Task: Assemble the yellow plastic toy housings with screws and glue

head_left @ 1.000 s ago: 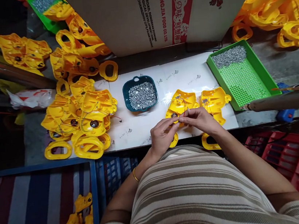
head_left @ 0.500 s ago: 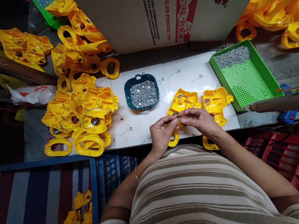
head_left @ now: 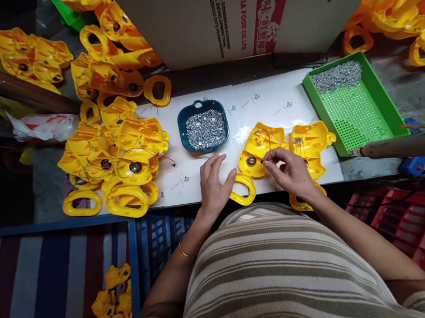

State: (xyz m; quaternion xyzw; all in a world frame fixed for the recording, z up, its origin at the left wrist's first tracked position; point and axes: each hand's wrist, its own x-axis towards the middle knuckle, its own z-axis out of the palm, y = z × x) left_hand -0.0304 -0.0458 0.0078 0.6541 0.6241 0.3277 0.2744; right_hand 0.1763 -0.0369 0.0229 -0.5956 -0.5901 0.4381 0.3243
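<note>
My right hand (head_left: 293, 173) pinches a thin wire with a small dark end, over a yellow plastic shell (head_left: 261, 140). A round speaker (head_left: 251, 160) sits inside that shell, and dark and red wires run across it. My left hand (head_left: 215, 186) holds nothing; its fingers are apart, below the dark green tray (head_left: 183, 134) of small screws. Between my hands lies a yellow ring-shaped handle (head_left: 250, 185) at the table edge. A second yellow shell (head_left: 309, 138) lies to the right, partly behind my right hand, with a ring-shaped handle (head_left: 297, 202) beneath it.
A pile of yellow shells (head_left: 142, 131) with speakers and wires covers the left of the table. At the right stands a green basket (head_left: 387, 99) of small metal pieces, beside a dark rod-shaped tool (head_left: 402, 147). A large cardboard box (head_left: 186, 21) stands behind.
My hands have separated. My left hand has let go, moved left and opened. My right hand has shifted slightly right and still pinches the wire. The speaker now shows.
</note>
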